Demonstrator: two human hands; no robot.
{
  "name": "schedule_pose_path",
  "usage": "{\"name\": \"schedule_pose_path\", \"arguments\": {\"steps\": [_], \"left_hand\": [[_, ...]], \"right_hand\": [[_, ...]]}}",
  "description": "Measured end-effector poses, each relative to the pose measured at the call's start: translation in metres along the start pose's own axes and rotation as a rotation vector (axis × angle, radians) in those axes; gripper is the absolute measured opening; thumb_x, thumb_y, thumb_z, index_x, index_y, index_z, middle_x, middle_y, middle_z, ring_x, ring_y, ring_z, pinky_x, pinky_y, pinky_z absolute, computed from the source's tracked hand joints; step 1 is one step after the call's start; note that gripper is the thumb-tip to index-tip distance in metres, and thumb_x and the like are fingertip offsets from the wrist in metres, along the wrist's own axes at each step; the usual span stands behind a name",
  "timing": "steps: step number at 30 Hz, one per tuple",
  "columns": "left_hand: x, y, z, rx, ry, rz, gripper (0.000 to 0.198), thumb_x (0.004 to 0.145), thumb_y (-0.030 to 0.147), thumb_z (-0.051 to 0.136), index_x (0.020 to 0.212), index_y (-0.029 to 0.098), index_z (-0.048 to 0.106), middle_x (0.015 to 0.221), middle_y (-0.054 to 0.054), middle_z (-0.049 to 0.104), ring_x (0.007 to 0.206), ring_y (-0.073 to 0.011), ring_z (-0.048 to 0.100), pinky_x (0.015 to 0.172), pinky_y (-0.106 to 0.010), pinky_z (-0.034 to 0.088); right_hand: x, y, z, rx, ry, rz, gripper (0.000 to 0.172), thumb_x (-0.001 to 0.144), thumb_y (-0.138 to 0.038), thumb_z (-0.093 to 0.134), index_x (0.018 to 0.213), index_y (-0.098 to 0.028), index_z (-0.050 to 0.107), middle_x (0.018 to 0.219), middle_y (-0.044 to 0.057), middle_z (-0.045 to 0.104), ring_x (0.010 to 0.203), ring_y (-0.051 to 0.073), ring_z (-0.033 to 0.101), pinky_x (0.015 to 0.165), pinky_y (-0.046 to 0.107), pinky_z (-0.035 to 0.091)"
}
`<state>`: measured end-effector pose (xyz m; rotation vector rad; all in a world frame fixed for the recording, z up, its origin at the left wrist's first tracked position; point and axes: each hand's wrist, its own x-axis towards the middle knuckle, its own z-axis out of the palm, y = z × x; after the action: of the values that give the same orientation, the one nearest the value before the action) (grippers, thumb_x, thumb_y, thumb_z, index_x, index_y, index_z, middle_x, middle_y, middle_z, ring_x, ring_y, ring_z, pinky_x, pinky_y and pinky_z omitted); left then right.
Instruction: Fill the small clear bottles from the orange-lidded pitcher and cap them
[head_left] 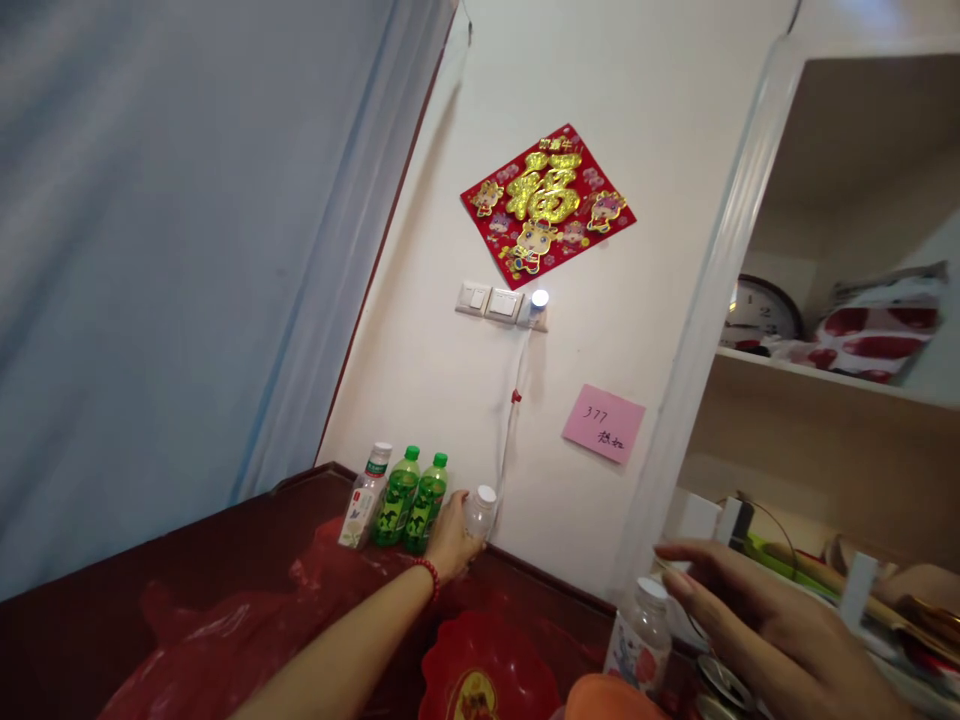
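Note:
My left hand [450, 540], a red bead bracelet on its wrist, is stretched out to the back of a dark red table [247, 530] and wrapped round a small clear bottle with a white cap [480, 508]. That bottle stands by the wall, right of two green bottles [412, 500] and a white-capped bottle with a pale label [364, 497]. My right hand [757, 620] hovers low at the right with its fingers stretched out flat. It holds nothing and sits just right of a clear white-capped bottle [641, 635].
A red plastic bag [247, 620] lies on the table, with a red bowl [487, 670] at the bottom edge. On the wall are a red and gold decoration [547, 205], switches [499, 302] and a pink note [604, 422]. A shelf unit [825, 400] stands at the right.

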<state>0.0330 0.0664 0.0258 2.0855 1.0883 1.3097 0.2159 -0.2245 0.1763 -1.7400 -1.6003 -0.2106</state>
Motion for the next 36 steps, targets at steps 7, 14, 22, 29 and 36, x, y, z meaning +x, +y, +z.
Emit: {"name": "schedule_pose_path", "arguments": {"steps": [7,14,22,29,36], "left_hand": [[-0.016,0.086,-0.042,-0.040,0.022,0.442,0.072,0.059,0.021,0.082,0.127,0.026,0.056,0.122,-0.007,0.058,0.115,-0.0307,0.051,0.100,-0.045,0.041],[-0.043,0.116,-0.080,-0.055,0.027,0.650,0.071,0.065,0.010,0.068,0.132,0.027,0.053,0.120,-0.007,0.056,0.112,-0.0271,0.051,0.100,-0.041,0.044],[-0.046,0.108,-0.107,-0.079,-0.111,0.642,0.074,0.065,0.019,0.075,0.134,0.028,0.054,0.121,-0.006,0.059,0.113,-0.0276,0.052,0.100,-0.042,0.044],[-0.051,0.107,-0.110,-0.020,-0.092,0.634,0.074,0.062,0.011,0.067,0.132,0.027,0.056,0.119,-0.007,0.059,0.112,-0.0278,0.052,0.104,-0.046,0.041],[-0.045,0.108,-0.100,-0.113,-0.165,0.512,0.071,0.061,0.022,0.080,0.129,0.022,0.059,0.119,-0.009,0.061,0.112,-0.0284,0.055,0.100,-0.042,0.045]], "right_hand": [[0.050,-0.051,0.019,-0.027,-0.154,-0.008,0.058,0.089,-0.065,0.045,0.122,-0.021,0.062,0.083,0.005,0.070,0.075,0.023,0.063,0.070,0.037,0.046],[0.050,-0.074,0.041,-0.128,-0.187,-0.082,0.038,0.092,-0.055,0.049,0.082,-0.020,0.059,0.071,0.003,0.062,0.065,0.019,0.053,0.060,0.032,0.035],[0.038,-0.074,0.041,0.001,-0.239,-0.438,0.041,0.083,-0.011,0.056,0.120,-0.026,0.056,0.117,0.007,0.059,0.103,0.020,0.057,0.089,0.037,0.045],[0.039,-0.085,0.046,-0.118,-0.238,-0.073,0.044,0.092,-0.057,0.049,0.099,-0.017,0.064,0.080,0.009,0.066,0.068,0.022,0.061,0.061,0.036,0.045],[0.040,-0.078,0.027,-0.080,-0.132,-0.382,0.037,0.078,-0.008,0.061,0.110,-0.025,0.059,0.110,0.006,0.060,0.094,0.019,0.059,0.082,0.034,0.047]]}}
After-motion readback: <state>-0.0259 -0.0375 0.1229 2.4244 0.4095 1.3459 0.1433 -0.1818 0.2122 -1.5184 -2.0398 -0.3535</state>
